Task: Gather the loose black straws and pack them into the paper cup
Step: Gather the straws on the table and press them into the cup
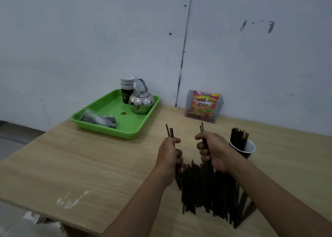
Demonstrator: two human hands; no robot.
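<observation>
The left hand [168, 154] and right hand [214, 151] each grip a few black straws [170, 132] above the loose pile [206, 188] at six o'clock. The paper cup [251, 147], at three o'clock, holds straws; a clumsy insertion may tip it.

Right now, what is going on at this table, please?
A person is gathering black straws. The left hand grips a few straws and the right hand grips a few more, both bundles roughly upright above the loose pile on the wooden table. The paper cup by the right hand already holds a bunch of straws, but most lie unpacked.
</observation>
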